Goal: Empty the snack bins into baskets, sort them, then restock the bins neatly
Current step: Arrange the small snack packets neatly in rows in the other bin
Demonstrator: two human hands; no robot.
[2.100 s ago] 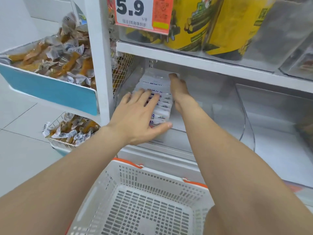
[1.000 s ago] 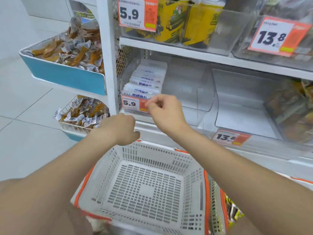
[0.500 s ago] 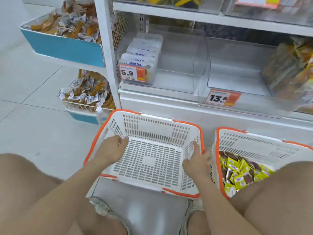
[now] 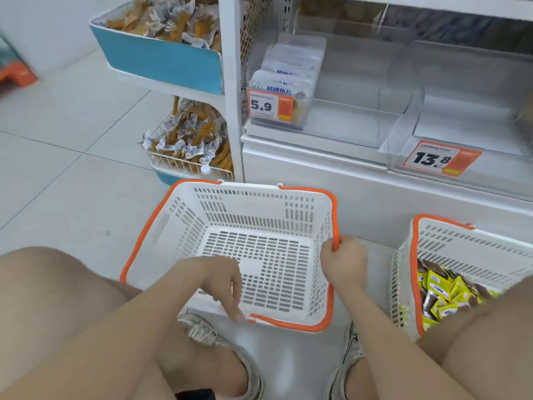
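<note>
- In the head view, a white basket (image 4: 259, 255) with an orange rim is seen on the floor (image 4: 57, 168), between the person's knees and the shelf unit.
- Nothing is seen inside this basket.
- The right side of its orange rim is gripped by the right hand (image 4: 343, 264), with the fingers (image 4: 336, 247) curled closed around it.
- The left hand (image 4: 222, 284) is held over the near edge of the basket, and its fingers (image 4: 238, 316) are bent down, with the tips at the near rim. It cannot be told if the rim is really gripped by them.
- A second basket (image 4: 432, 235) is seen to the right, just beside the first one. It is filled part way with small yellow and brown snack packs (image 4: 441, 293).
- On the low shelf, a clear bin (image 4: 346, 122) is seen with a row of white packs (image 4: 291, 67) stood up at its left side. The rest of this bin is bare.
- A price tag (image 4: 269, 105) that says 5.9 is stuck on the front of that bin.
- Another clear bin (image 4: 461, 131) is seen to the right, with a 13.8 tag (image 4: 441, 158) on its front.
- To the left, a blue tray (image 4: 161, 59) and a wire tray (image 4: 187, 166) below it are filled with orange wrapped snacks.
- Two shoes (image 4: 219, 342) are seen on the floor near the first basket.
</note>
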